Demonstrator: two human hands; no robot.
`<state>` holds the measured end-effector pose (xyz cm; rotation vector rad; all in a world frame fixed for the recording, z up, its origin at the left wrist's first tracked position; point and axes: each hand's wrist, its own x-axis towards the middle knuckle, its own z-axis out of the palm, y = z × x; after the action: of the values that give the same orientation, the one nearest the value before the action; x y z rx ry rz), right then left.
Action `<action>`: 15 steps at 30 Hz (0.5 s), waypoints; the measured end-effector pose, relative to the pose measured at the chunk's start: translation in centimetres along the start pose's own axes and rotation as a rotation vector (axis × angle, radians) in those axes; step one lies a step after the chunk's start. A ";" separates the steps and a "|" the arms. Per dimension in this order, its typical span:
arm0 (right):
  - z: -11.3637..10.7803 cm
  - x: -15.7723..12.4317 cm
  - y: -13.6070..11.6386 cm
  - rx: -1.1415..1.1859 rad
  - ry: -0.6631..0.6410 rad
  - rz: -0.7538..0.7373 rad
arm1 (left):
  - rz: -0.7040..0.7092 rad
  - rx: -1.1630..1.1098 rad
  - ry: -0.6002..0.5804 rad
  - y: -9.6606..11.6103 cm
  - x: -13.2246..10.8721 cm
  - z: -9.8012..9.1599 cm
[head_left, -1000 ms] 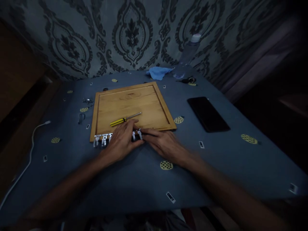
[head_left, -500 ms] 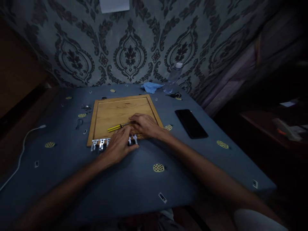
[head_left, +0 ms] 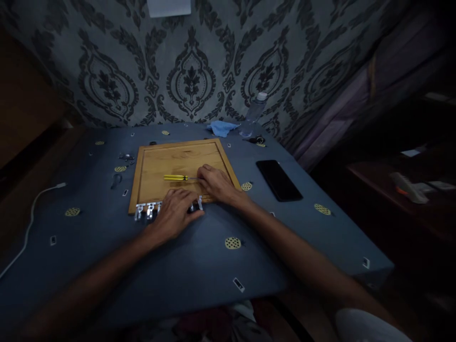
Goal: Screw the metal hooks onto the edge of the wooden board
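A wooden tray [head_left: 153,166] lies on the blue-covered table. Along its near edge sits a metal hook rail [head_left: 147,210] with silver hooks. My left hand [head_left: 175,210] rests palm down over the rail's right part, fingers curled onto it. My right hand [head_left: 216,183] is on the tray's near right area, fingers pinched at the metal tip of a yellow-handled screwdriver [head_left: 175,177], which lies flat on the tray pointing right.
A black phone [head_left: 279,179] lies right of the tray. A blue cloth [head_left: 221,128], a clear water bottle [head_left: 253,113] and keys [head_left: 255,140] stand at the far edge. Small metal parts [head_left: 125,157] and a white cable [head_left: 32,213] lie at left. Patterned wall behind.
My right hand left the rail and moved up onto the tray to the screwdriver's tip; the screwdriver turned to lie level. The left hand stayed on the rail. The view tilted up.
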<state>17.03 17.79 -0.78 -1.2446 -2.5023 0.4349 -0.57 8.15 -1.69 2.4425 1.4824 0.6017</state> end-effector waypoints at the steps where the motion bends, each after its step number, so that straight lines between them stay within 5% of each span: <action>1: 0.0 -0.3 0.2 0.036 0.039 0.009 | 0.008 0.008 0.001 0.0 0.0 0.0; 8: 0.6 -3.3 0.2 0.361 0.272 0.040 | 0.034 0.011 -0.003 -0.3 -0.1 -0.1; 15: 1.0 -4.7 -1.1 0.987 0.354 0.022 | 0.055 -0.018 0.019 -0.2 -0.3 -0.2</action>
<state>18.56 13.18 -1.86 -0.8212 -1.5913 1.1472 -0.95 7.95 -1.71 2.4775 1.4149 0.6487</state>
